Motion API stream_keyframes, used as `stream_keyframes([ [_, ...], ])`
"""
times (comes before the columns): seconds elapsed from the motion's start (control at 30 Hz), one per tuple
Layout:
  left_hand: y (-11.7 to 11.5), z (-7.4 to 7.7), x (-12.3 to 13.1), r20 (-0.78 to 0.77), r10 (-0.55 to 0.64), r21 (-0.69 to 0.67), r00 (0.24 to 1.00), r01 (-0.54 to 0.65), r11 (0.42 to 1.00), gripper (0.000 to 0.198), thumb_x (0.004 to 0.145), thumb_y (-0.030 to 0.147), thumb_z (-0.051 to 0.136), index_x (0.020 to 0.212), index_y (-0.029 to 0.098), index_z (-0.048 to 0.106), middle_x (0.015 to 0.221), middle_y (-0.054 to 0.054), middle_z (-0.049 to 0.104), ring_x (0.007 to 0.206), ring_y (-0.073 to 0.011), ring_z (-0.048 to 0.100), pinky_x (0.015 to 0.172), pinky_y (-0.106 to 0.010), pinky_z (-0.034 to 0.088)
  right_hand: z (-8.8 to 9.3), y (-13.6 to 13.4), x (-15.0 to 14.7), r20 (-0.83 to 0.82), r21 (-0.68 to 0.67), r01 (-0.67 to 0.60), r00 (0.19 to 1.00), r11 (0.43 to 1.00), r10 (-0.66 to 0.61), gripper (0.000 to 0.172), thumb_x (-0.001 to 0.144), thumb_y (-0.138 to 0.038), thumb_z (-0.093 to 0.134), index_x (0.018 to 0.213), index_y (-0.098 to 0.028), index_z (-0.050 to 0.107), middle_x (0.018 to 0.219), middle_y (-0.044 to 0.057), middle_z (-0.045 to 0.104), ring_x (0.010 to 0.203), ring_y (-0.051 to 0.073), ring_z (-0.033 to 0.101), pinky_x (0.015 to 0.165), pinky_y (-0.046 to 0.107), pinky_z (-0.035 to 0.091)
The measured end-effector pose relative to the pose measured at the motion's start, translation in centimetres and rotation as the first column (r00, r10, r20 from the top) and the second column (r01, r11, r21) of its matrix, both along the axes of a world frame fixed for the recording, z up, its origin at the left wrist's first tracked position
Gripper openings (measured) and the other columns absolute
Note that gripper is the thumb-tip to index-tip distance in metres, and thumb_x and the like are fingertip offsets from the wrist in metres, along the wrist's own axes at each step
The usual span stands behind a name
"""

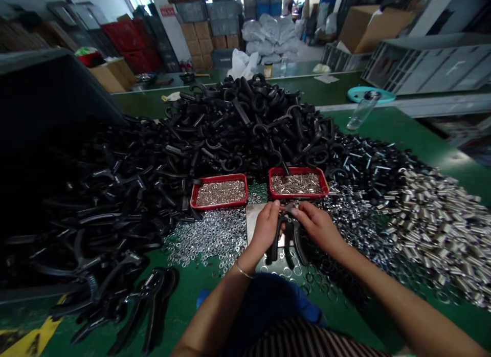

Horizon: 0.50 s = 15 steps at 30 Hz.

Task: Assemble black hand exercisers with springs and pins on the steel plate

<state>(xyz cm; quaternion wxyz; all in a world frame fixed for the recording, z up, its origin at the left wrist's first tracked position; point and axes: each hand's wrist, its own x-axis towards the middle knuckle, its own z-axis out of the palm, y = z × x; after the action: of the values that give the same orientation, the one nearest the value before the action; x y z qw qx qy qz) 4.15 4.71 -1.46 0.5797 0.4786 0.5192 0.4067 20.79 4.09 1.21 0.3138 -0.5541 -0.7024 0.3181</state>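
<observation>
My left hand (267, 225) is closed around a black two-handled hand tool (297, 239), plier-like in shape, whose legs point down towards me. At the tool's upper end, the fingers of my right hand (316, 225) are pinched together; any small part between them is too small to make out. Beneath both hands lies a flat metal plate (253, 214). Just beyond it stands a red tray (299, 195) of small metal pins, and to its left another red tray (218, 205) with tiny metal pieces.
A large heap of black handle parts (245, 116) rises behind the trays. Small nuts or washers (210, 237) lie left, metal cylinders (441, 219) right. Several similar black tools (153, 295) rest at front left. A clear bottle (362, 111) stands at back right.
</observation>
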Motion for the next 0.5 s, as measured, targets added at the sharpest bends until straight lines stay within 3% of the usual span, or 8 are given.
stream_keyframes([
  [0.1,-0.01,-0.12,-0.30,-0.002,-0.026,0.023,1.000,0.026,0.999,0.047,0.096,0.062,0.036,0.095,0.021,0.059,0.064,0.001,0.059,0.049,-0.0140,0.055,0.045,-0.025,0.044,-0.21,0.34,-0.29,0.060,0.003,-0.037,0.998,0.999,0.036,0.036,0.097,-0.052,0.046,0.077,-0.023,0.051,0.068,0.000,0.056,0.063,0.018,0.054,0.061,0.028,0.037],
  [0.3,0.47,-0.04,-0.16,-0.179,-0.046,0.114,0.983,0.067,0.991,0.044,0.098,0.058,0.035,0.092,0.022,0.060,0.072,-0.003,0.065,0.061,-0.0174,0.062,0.056,-0.028,0.048,-0.50,1.04,-0.39,0.163,0.019,-0.124,0.979,0.992,0.120,0.032,0.098,-0.049,0.044,0.079,-0.024,0.049,0.072,0.001,0.059,0.066,0.019,0.057,0.064,0.030,0.036],
  [0.5,0.19,0.09,-0.47,-0.269,-0.039,0.184,0.962,0.091,0.979,0.043,0.100,0.055,0.032,0.097,0.022,0.058,0.074,-0.002,0.064,0.059,-0.0162,0.060,0.055,-0.027,0.046,-1.06,0.43,-1.12,0.064,0.061,-0.065,0.996,0.996,0.061,0.030,0.100,-0.044,0.043,0.078,-0.024,0.047,0.070,0.000,0.056,0.064,0.017,0.053,0.062,0.028,0.038],
])
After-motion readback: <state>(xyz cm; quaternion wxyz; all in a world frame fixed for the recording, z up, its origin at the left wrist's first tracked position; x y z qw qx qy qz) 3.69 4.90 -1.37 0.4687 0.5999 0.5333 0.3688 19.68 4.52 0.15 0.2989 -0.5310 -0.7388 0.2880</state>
